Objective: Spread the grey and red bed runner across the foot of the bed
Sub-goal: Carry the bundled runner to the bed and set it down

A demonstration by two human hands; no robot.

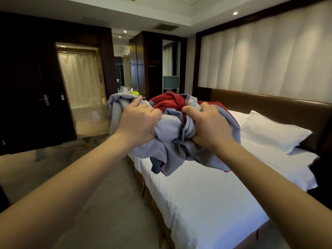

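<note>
The grey and red bed runner (172,133) is a crumpled bundle held up in the air over the near part of the bed (206,194). Grey cloth faces me, with red folds showing at its top. My left hand (138,121) grips the left side of the bundle, and my right hand (208,123) clutches its right side. Loose grey ends hang down toward the white sheet without clearly touching it. The bed has a white sheet and stretches away to the right.
Two white pillows (273,132) lie against a brown padded headboard (269,105) at the right. Grey carpet floor (89,177) lies left of the bed. A dark door (36,97), a curtained opening and a small stand with a kettle (124,89) are beyond.
</note>
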